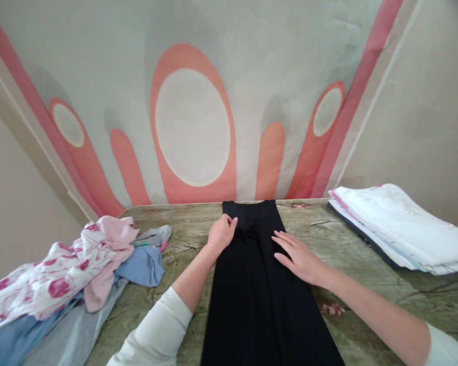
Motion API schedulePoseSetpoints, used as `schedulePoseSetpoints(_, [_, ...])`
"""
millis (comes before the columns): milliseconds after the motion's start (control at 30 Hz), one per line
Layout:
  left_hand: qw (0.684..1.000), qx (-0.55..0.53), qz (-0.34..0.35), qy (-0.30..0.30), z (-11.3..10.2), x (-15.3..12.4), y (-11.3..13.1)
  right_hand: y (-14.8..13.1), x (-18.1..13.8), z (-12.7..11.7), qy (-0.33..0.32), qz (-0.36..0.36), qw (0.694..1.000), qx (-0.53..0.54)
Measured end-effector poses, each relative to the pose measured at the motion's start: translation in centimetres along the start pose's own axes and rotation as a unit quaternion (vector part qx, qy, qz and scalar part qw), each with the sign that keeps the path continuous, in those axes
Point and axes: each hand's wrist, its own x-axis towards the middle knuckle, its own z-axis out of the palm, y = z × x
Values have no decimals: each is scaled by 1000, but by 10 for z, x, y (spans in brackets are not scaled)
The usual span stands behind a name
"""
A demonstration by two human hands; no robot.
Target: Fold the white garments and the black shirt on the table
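A long black garment [244,284] lies lengthwise in front of me, its waistband at the table's far edge. It widens toward me and runs out of view at the bottom; I cannot tell whether it is trousers or a skirt. My left hand [222,233] is closed at its upper left edge, fingertips pinching the cloth. Beside those fingers the fabric puckers into a small raised fold. My right hand [295,256] rests open at the right edge, fingers spread and fingertips touching the cloth.
At the left is a loose heap of clothes [72,274], with pink-and-white, blue and grey pieces. A neat stack of folded clothes [400,229], white on top, sits at the right. The wood-patterned table [187,223] meets a wall with an orange-and-white design [193,127].
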Motion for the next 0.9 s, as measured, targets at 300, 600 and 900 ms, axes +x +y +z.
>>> schedulePoseSetpoints(300, [996,-76,43,34,22,-38,10,-5,-4,2,-44,-12,999,6])
schedulePoseSetpoints(600, [990,-89,85,71,18,-29,17,-7,-5,3,-33,-9,999,4])
schedulePoseSetpoints(900, [984,-175,-20,-23,13,-21,3,-4,-5,-1,-34,-14,999,16])
